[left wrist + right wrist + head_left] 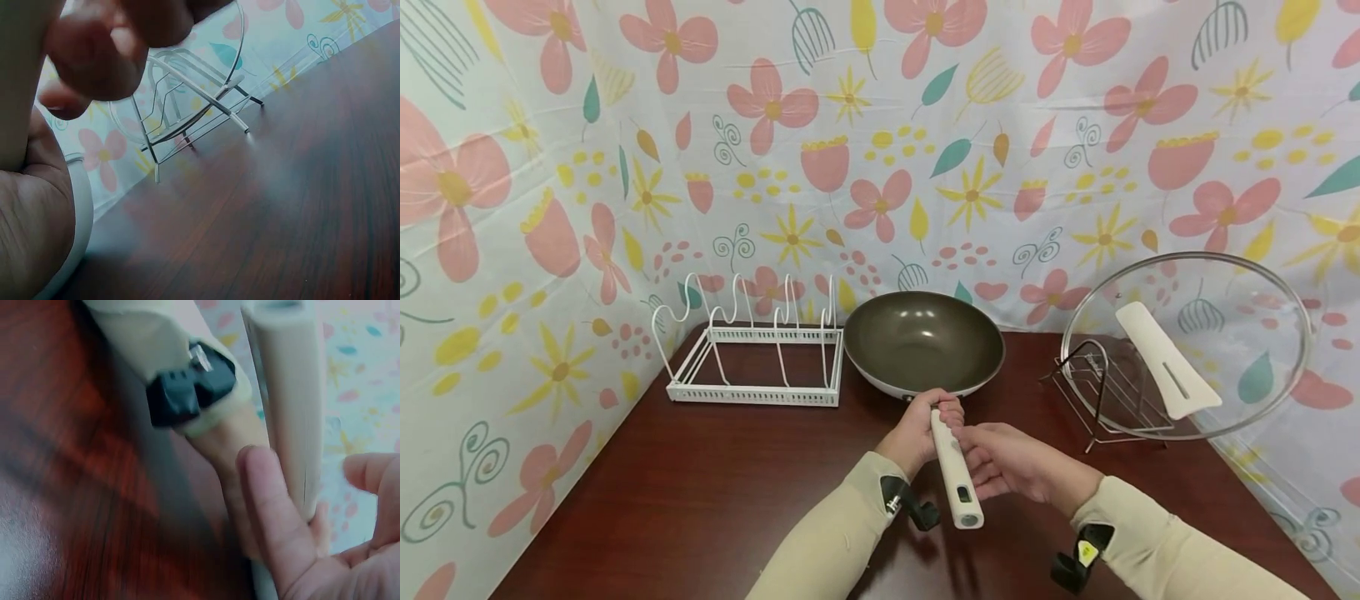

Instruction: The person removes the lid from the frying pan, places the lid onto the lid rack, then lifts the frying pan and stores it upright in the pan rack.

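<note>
A wok (924, 342) with a dark inside and a pale outside is at the middle back of the table. Its long cream handle (957, 479) points toward me. My left hand (925, 427) grips this handle close to the bowl. Just right of the handle is my right hand (1011, 462), its fingers loosely bent and not wrapped around it. In the right wrist view, the right hand's fingers (272, 506) lie apart beside the handle (290, 406); whether they touch it I cannot tell. Shadows of the handle fall on the tabletop.
A white wire rack (756, 398) stands left of the wok. On the right, a metal stand (1101, 400) holds a large glass lid (1247, 333) upright with a cream grip (1165, 358). The dark red wooden table (700, 483) meets a flowered curtain (880, 167) behind.
</note>
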`<state>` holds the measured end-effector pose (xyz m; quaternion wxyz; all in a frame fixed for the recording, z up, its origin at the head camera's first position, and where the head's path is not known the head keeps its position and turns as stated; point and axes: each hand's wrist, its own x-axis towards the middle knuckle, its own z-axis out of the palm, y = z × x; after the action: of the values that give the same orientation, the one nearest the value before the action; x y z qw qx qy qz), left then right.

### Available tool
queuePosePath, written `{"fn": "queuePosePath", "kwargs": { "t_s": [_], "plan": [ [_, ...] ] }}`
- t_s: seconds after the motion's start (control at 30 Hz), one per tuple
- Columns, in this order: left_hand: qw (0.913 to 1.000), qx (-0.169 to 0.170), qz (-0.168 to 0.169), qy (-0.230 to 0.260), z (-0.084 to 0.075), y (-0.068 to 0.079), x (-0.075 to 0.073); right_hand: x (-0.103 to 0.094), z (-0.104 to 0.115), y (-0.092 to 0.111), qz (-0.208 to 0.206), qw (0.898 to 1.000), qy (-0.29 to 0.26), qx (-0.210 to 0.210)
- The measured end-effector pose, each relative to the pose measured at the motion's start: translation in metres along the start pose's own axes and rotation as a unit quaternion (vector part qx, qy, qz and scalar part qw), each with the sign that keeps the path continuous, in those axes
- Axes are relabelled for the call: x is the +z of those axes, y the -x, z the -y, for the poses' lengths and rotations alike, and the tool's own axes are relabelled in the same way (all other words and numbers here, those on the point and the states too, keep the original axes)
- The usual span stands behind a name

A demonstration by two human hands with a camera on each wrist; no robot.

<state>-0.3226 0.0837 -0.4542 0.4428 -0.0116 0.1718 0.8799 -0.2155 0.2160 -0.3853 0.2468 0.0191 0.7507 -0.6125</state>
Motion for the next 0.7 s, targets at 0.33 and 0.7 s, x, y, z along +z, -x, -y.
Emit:
{"fn": "queuePosePath", "kwargs": {
  "t_s": [0.33,0.7],
  "plan": [
    [0.9998,-0.002,0.018,0.012,-0.002,0.004,0.001,0.032,0.020,0.001,-0.081,0.989,0.119,0.025],
    [0.9995,0.015,-0.025,-0.011,0.003,0.000,0.003,0.047,0.019,-0.005,-0.083,0.987,0.126,0.051]
  ]
}}
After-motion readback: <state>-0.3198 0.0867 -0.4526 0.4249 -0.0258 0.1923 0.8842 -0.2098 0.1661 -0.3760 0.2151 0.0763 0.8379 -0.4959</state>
